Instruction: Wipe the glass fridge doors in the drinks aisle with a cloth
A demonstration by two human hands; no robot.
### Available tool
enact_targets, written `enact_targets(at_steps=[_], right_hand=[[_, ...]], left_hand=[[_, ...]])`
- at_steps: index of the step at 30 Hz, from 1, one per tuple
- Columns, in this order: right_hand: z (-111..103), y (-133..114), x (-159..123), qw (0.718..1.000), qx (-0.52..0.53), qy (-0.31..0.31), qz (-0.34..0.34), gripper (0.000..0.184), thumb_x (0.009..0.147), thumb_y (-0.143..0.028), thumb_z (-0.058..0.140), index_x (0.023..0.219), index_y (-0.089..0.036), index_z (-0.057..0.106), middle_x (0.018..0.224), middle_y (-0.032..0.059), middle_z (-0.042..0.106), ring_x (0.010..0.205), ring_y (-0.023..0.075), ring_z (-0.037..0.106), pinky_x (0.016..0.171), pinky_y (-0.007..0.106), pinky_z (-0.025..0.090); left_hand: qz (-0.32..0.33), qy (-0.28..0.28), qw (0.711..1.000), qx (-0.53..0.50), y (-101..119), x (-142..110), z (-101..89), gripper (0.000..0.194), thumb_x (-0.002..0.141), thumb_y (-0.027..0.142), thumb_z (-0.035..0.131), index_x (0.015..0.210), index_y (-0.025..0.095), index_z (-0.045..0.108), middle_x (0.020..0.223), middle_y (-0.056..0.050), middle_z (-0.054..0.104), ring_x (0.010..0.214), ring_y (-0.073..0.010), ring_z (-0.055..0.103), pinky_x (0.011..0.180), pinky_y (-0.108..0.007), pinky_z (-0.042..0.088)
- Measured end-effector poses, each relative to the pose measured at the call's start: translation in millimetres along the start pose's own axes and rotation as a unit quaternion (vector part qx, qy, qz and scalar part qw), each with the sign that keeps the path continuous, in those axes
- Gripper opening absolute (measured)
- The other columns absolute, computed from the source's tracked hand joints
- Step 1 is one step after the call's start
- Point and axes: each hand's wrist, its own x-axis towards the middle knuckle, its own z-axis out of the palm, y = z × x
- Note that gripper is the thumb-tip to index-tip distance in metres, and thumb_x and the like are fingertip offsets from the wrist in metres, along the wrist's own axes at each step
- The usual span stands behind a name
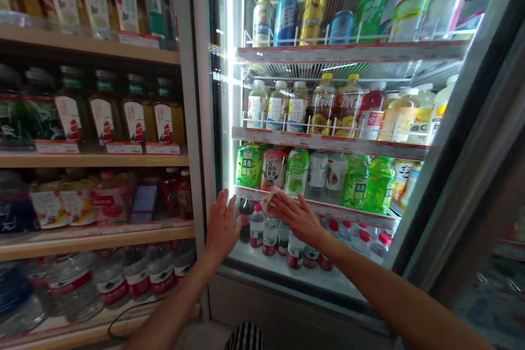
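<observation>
My left hand (222, 225) is raised with its fingers stretched out, at the left edge of a lit drinks fridge. Its palm faces the fridge's frame; whether it touches is hard to tell. Under the fingers of my right hand (295, 216) is a small pale cloth (268, 200), in front of the third shelf's price strip (336, 209). Just above the cloth stand a red tea bottle (274, 168) and a green-labelled bottle (297, 170). Below my right hand, water bottles with red caps (269, 234) fill the fridge floor.
Left of the fridge, wooden shelves (90, 159) carry rows of bottled drinks. A phone-like screen (144, 202) sits among bottles there. Cans (286, 19) line the fridge's top shelf. A dark door frame (455, 175) slants along the right. A thin black cable (123, 314) lies low at left.
</observation>
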Motion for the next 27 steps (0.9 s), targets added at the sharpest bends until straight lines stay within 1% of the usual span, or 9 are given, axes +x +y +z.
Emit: enact_targets(at_steps=[2,4,7,10,15,17,20,23,27], right_hand=[[-6,-2,-23,1.000,0.012,-0.024,-0.016,0.054,0.081,-0.007,0.045,0.131,-0.024,0.041,0.145,0.0005,0.033,0.139,0.0185,0.014,0.114,0.049,0.004],[-14,7,-34,0.999,0.002,-0.035,-0.005,0.053,0.081,-0.009,0.045,0.132,-0.024,0.041,0.144,-0.0005,0.034,0.139,0.0172,0.013,0.114,0.047,0.000],[-30,34,-34,0.995,-0.042,-0.014,0.086,0.052,0.084,-0.013,0.044,0.134,-0.025,0.037,0.143,0.0001,0.036,0.139,0.0171,0.009,0.113,0.048,-0.006],[-40,49,-41,0.986,-0.068,0.010,0.154,0.051,0.085,-0.017,0.045,0.135,-0.024,0.036,0.141,0.0028,0.039,0.139,0.0188,0.010,0.113,0.049,-0.004],[-39,29,-90,0.994,-0.047,-0.019,0.092,0.048,0.084,-0.011,0.043,0.129,-0.025,0.044,0.138,0.0003,0.043,0.139,0.0180,0.013,0.114,0.048,-0.001],[-41,30,-100,0.995,-0.043,-0.021,0.093,0.048,0.083,-0.011,0.044,0.128,-0.026,0.045,0.138,0.0006,0.044,0.139,0.0170,0.014,0.114,0.048,0.000],[-52,53,-94,0.982,-0.065,0.015,0.176,0.046,0.084,-0.015,0.046,0.129,-0.025,0.044,0.137,0.0039,0.045,0.138,0.0173,0.016,0.113,0.048,0.002],[-61,74,-86,0.955,-0.094,0.078,0.269,0.048,0.085,-0.017,0.047,0.132,-0.024,0.042,0.140,0.0078,0.041,0.137,0.0217,0.019,0.112,0.051,0.007],[-62,57,-116,0.948,-0.094,0.071,0.295,0.049,0.085,-0.017,0.044,0.133,-0.024,0.039,0.140,0.0093,0.040,0.137,0.0232,0.022,0.111,0.051,0.011]], left_hand=[[0.026,0.004,1.000,-0.013,18,3,1.9,0.055,0.084,0.021,0.043,0.136,0.014,0.029,0.145,-0.016,0.028,0.137,-0.0267,0.019,0.107,-0.048,0.028],[0.050,-0.003,0.998,-0.026,34,7,2.5,0.056,0.083,0.021,0.044,0.136,0.014,0.028,0.145,-0.016,0.027,0.138,-0.0260,0.017,0.107,-0.048,0.028],[0.065,-0.007,0.997,-0.044,54,13,3.3,0.056,0.084,0.021,0.044,0.136,0.014,0.028,0.146,-0.015,0.025,0.138,-0.0256,0.015,0.109,-0.047,0.026],[0.074,-0.005,0.995,-0.066,72,17,5.7,0.056,0.083,0.022,0.045,0.136,0.014,0.028,0.147,-0.015,0.024,0.138,-0.0251,0.014,0.110,-0.046,0.024],[0.094,-0.008,0.992,-0.081,95,18,11.2,0.059,0.082,0.019,0.045,0.137,0.015,0.027,0.148,-0.013,0.022,0.138,-0.0247,0.016,0.109,-0.045,0.025],[0.099,-0.012,0.992,-0.083,102,18,12.6,0.059,0.081,0.019,0.045,0.138,0.016,0.026,0.147,-0.013,0.023,0.138,-0.0245,0.017,0.109,-0.044,0.025],[0.104,-0.018,0.990,-0.091,113,21,13.9,0.059,0.082,0.019,0.044,0.138,0.016,0.026,0.148,-0.012,0.022,0.138,-0.0243,0.017,0.109,-0.044,0.025],[0.111,-0.018,0.988,-0.103,124,24,15.2,0.058,0.083,0.021,0.044,0.138,0.016,0.027,0.148,-0.012,0.021,0.138,-0.0247,0.015,0.110,-0.045,0.024],[0.132,-0.007,0.985,-0.106,135,26,16.6,0.058,0.083,0.020,0.045,0.137,0.015,0.027,0.148,-0.013,0.022,0.138,-0.0254,0.016,0.110,-0.045,0.024]])
